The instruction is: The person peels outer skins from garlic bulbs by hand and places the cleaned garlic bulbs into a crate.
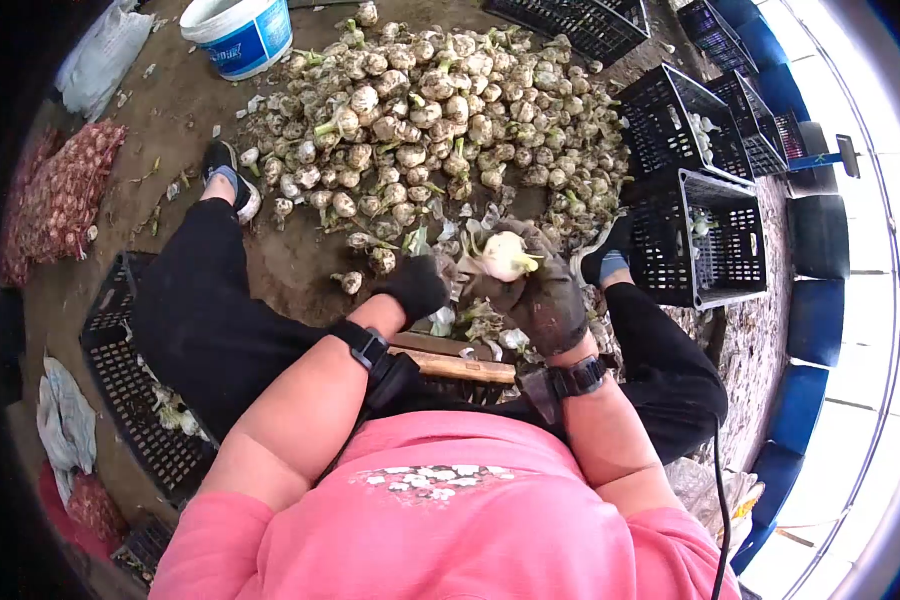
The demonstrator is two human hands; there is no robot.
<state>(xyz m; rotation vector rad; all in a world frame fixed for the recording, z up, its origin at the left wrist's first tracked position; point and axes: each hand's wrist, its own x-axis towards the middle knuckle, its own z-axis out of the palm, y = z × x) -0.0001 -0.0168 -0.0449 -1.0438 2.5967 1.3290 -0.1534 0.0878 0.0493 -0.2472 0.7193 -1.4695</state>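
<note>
My right hand, in a dirt-stained dark glove, holds a peeled white garlic bulb with a short green-yellow stem stub pointing right. Close by on the left is my left hand, also in a dark glove, its fingers curled in toward the garlic. Whatever lies in those fingers is hidden; pale loose husks lie around and below them. Just beyond both hands spreads a large heap of soil-covered garlic bulbs, some with cut green stems.
Black plastic crates line the right side, a few with white bulbs inside. Another crate stands by my left leg. A white-and-blue bucket is behind the heap. Red mesh sacks lie at left. A wooden board sits between my legs.
</note>
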